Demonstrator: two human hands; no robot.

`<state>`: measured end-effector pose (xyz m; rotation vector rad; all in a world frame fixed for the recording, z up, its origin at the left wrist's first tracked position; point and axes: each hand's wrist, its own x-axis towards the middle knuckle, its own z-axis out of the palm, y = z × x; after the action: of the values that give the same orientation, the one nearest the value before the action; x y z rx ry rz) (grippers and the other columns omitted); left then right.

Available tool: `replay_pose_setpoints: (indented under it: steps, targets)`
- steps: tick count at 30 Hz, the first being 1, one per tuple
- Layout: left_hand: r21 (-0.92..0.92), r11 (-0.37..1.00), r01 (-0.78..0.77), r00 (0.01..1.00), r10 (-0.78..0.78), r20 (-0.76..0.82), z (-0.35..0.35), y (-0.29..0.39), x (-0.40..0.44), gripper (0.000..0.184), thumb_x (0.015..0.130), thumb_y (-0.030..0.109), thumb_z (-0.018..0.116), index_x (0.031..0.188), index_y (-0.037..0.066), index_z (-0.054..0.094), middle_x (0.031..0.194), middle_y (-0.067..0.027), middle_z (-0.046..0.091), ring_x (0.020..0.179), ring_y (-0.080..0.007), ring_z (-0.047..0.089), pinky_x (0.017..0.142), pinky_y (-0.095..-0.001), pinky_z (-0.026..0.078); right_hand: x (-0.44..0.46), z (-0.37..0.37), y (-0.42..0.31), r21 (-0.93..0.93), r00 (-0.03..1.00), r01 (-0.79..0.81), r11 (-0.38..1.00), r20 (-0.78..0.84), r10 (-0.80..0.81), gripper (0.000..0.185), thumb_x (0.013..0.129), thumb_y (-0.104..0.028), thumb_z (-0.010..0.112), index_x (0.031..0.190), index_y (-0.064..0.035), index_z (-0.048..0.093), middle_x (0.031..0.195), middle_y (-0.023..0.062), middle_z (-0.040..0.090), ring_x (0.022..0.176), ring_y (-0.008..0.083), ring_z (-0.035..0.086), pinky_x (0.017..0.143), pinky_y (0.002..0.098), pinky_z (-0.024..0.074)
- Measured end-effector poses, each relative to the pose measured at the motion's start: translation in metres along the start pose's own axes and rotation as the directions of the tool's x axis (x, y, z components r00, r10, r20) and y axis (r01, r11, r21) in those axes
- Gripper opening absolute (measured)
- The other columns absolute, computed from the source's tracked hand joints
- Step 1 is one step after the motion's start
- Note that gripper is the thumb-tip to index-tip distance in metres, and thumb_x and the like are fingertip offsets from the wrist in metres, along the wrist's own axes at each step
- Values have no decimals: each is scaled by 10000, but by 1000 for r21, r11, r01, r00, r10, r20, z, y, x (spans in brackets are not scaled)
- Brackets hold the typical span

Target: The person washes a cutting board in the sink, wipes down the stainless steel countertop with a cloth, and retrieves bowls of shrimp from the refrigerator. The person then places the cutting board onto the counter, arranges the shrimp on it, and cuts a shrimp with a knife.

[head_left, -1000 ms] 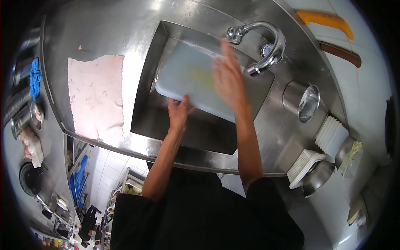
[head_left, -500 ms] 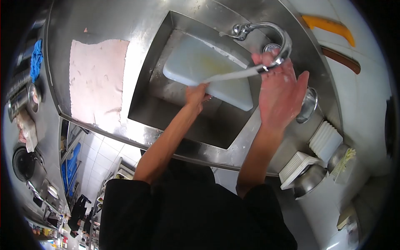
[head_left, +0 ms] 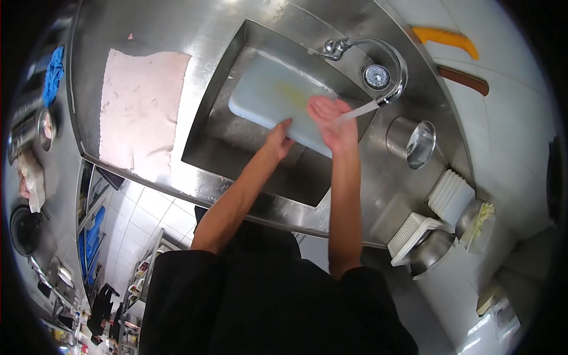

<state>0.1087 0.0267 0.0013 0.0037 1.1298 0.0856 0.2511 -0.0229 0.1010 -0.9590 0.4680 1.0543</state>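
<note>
A pale blue cutting board with a yellowish stain rests in the steel sink. My left hand is closed on the board's near edge, thumb on top and fingers beneath. Over the board's right part, my right hand is open, palm up, holding nothing. Water runs from the curved chrome faucet onto that palm. The hand and forearm hide the board's right end.
Left of the sink, a pale pink sheet lies on the steel counter. A metal pot, a white perforated basket and metal bowls stand at right. Two knives, one with a yellow handle, are by the wall.
My right hand has moved left and down from beside the faucet spout into the stream over the board. The left hand keeps its hold on the board's edge. The view has shifted slightly.
</note>
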Motion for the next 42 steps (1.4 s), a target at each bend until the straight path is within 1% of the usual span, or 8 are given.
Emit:
replay_pose_setpoints:
  steps: [5, 11, 20, 23, 27, 30, 33, 42]
  targets:
    - [31, 1000, -3, 997, 5, -83, 2, -8, 9, 312, 954, 197, 595, 1245, 87, 563, 1169, -51, 606, 1080, -190, 574, 926, -361, 489, 5, 23, -39, -286, 896, -388, 876, 106, 432, 616, 995, -342, 340, 1331, 170, 405, 1403, 315, 458, 1350, 411, 419, 1158, 520, 301]
    - [14, 996, -93, 994, 94, -60, 19, -22, 40, 390, 911, 212, 639, 1240, 22, 551, 1155, -95, 628, 940, -231, 634, 693, -373, 530, 4, 77, -43, -523, 763, -373, 766, 296, 574, 649, 1023, -373, 303, 1398, 156, 329, 1471, 309, 381, 1369, 407, 394, 1160, 505, 294]
    - [104, 972, -210, 957, 226, -180, 103, 2, -6, 318, 917, 167, 622, 1180, -9, 590, 1059, -146, 652, 872, -268, 664, 630, -402, 544, -64, 72, -72, -148, 994, 107, 983, 40, -102, 577, 1041, -335, 255, 1371, 102, 438, 1377, 260, 517, 1310, 373, 475, 1122, 437, 344]
    - [153, 976, -154, 967, 181, -180, 105, 7, -19, 390, 904, 230, 619, 1222, 11, 566, 1118, -115, 627, 858, -243, 653, 648, -398, 535, -100, 98, -85, -704, 779, 552, 447, 244, -577, 452, 1016, -280, 361, 1295, 25, 545, 1197, 181, 651, 1173, 340, 585, 1049, 405, 411]
    - [249, 963, -104, 988, 130, -89, 92, 4, 2, 408, 911, 215, 604, 1258, 7, 547, 1149, -131, 628, 856, -274, 674, 705, -415, 579, -132, 156, -66, -946, 859, 239, -221, 312, -407, 371, 981, -132, 470, 1325, -9, 536, 1223, 139, 650, 1168, 269, 596, 993, 369, 457]
    - [282, 957, -64, 998, 54, 43, 76, 8, 14, 431, 939, 274, 557, 1304, 47, 521, 1190, -128, 626, 935, -287, 672, 774, -434, 581, -84, 136, -50, -737, 797, 594, 323, 485, -361, 412, 999, -175, 431, 1351, 29, 496, 1275, 181, 614, 1182, 301, 590, 1017, 396, 453]
    - [176, 980, -92, 987, 67, 143, 57, 21, 21, 478, 978, 412, 452, 1349, 113, 494, 1255, -117, 605, 1071, -283, 635, 864, -458, 550, -39, 113, -25, -417, 941, 215, 883, 330, -73, 423, 1014, -225, 400, 1330, 47, 476, 1338, 226, 549, 1203, 355, 565, 1026, 423, 454]
    - [218, 971, -96, 995, 88, 47, 12, 70, -12, 591, 969, 540, 417, 1376, 113, 452, 1300, -124, 568, 1130, -278, 600, 922, -496, 518, 37, 124, 34, -124, 925, -336, 934, 146, 352, 575, 1008, -274, 346, 1420, 121, 272, 1501, 295, 310, 1399, 444, 305, 1112, 577, 315]
